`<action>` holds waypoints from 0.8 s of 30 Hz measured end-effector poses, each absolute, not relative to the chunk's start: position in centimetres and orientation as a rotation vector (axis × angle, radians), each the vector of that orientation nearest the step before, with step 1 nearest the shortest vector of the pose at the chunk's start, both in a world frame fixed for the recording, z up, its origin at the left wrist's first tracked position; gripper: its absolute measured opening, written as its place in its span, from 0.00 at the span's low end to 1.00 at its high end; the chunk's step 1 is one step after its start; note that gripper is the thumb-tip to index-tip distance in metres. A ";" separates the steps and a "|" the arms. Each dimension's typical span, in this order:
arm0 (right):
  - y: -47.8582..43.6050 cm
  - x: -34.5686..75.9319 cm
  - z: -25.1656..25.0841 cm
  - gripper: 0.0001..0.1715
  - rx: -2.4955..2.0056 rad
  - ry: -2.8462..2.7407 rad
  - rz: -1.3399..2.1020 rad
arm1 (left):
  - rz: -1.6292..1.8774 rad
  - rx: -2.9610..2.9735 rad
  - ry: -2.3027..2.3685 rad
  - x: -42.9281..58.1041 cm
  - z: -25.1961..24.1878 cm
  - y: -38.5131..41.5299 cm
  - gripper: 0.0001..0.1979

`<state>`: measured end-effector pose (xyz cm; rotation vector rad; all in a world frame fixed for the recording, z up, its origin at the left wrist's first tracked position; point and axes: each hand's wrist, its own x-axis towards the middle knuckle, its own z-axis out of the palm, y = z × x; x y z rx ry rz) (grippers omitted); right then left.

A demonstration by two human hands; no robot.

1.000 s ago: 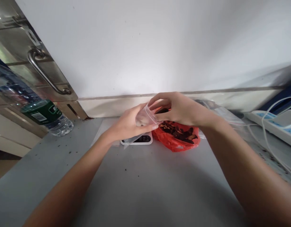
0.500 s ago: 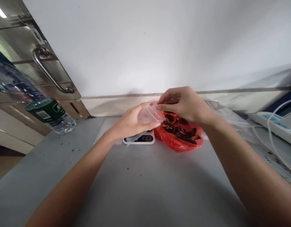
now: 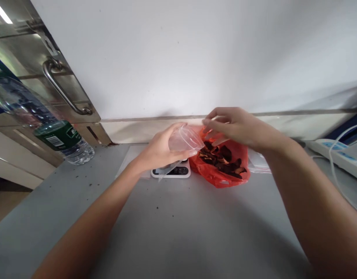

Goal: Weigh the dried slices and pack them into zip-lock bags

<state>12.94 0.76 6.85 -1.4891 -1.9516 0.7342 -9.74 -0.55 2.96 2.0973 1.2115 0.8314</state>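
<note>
My left hand (image 3: 163, 149) grips a clear zip-lock bag (image 3: 182, 140), its mouth spread and tilted to the right. Below that hand, partly covered by it, is a small white digital scale (image 3: 182, 174) with a black button panel. To the right a red plastic bag (image 3: 206, 176) lies open, with dark brown dried pieces (image 3: 225, 161) inside. Over the back of the red bag hovers my right hand (image 3: 229, 126), fingers bent and apart, with nothing visible in them.
A large water bottle (image 3: 58, 139) with a green label stands at the left, near a metal door handle (image 3: 64, 89). Flat clear bags (image 3: 130, 157) lie left of the scale, more plastic (image 3: 258, 162) right of the red bag. A white device (image 3: 341, 155) with a cable sits far right.
My right hand has moved right, away from the zip-lock bag's mouth, and its fingers have spread. The left hand stays about where it was with the bag.
</note>
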 end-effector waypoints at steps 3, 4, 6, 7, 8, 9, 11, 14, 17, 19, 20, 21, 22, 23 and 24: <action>0.3 11.5 6.5 0.20 -1.518 -1.915 0.884 | 0.895 2.075 1.164 -9.6 2.8 -0.6 0.42; 0.3 11.1 6.3 0.20 -1.491 -1.916 0.894 | 0.909 2.060 1.120 -9.7 2.6 -0.5 0.42; 0.4 10.5 6.0 0.12 -1.355 -1.890 0.938 | 0.936 2.011 1.026 -10.0 2.2 0.2 0.44; 0.5 10.4 5.9 0.08 -1.264 -1.853 0.967 | 0.965 1.963 1.001 -10.3 2.0 0.7 0.44; 0.6 10.4 5.9 0.05 -1.177 -1.803 0.995 | 1.010 1.894 1.001 -10.6 1.8 1.1 0.43; 0.6 10.5 6.0 0.05 -1.101 -1.748 1.014 | 1.052 1.808 1.015 -10.8 1.7 1.6 0.42; 0.5 10.8 6.5 0.07 -0.995 -1.646 1.012 | 1.078 1.618 1.030 -11.1 1.4 2.1 0.40; 0.4 11.6 7.2 0.09 -0.919 -1.550 0.972 | 0.993 1.435 0.952 -10.8 1.2 2.0 0.39; 0.8 13.1 7.4 0.10 -0.933 -1.484 0.964 | 0.965 1.380 0.912 -9.8 1.0 1.5 0.32; 1.2 14.8 7.3 0.09 -1.050 -1.529 0.963 | 0.989 1.362 0.951 -9.1 1.0 1.5 0.26; 1.5 15.9 7.3 0.09 -1.140 -1.591 0.964 | 1.005 1.354 0.987 -8.8 1.1 1.8 0.24; 1.7 17.0 7.3 0.07 -1.243 -1.682 0.974 | 1.018 1.357 1.025 -8.5 1.2 2.1 0.23; 1.9 18.2 7.4 0.07 -1.340 -1.787 0.992 | 1.024 1.375 1.055 -8.2 1.4 2.6 0.22; 2.0 19.3 7.4 0.07 -1.418 -1.885 1.004 | 1.028 1.414 1.078 -7.9 1.7 3.1 0.22; 2.1 20.4 7.5 0.10 -1.480 -1.970 1.002 | 1.025 1.475 1.095 -7.5 2.1 3.7 0.21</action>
